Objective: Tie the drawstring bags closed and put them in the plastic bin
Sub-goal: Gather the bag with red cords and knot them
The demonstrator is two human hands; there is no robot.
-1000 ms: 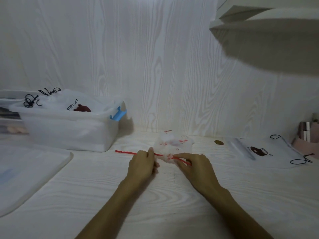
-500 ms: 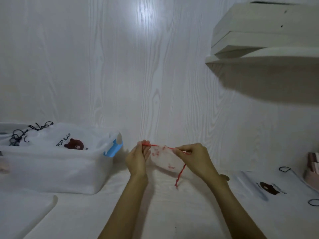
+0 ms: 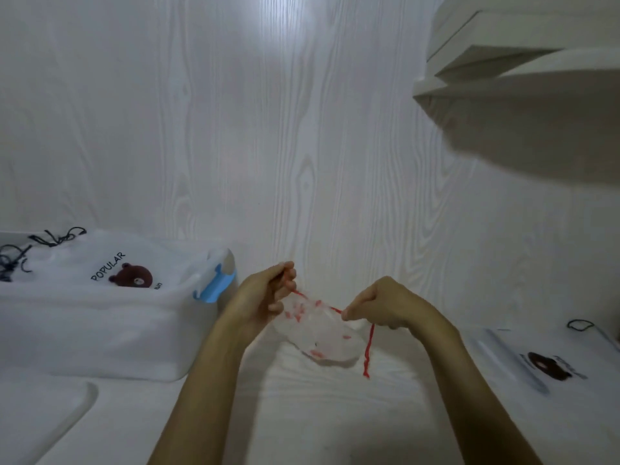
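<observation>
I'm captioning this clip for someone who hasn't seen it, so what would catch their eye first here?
First, the small clear bag with red print, held up in the middle above the white table, its red drawstring pinched by the left hand and right hand. Next, the plastic bin at left, with a bear-print bag lying on top. Another bear-print bag lies flat at far right.

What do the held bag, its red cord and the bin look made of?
Bag: thin frosted plastic film, probably; translucent, crumpled, red print. Cord: likely soft yarn or cotton string, matte, hanging limp. Bin: translucent rigid plastic, smooth, milky walls, with a blue clip. Both hands, left and right, pinch the cord.
</observation>
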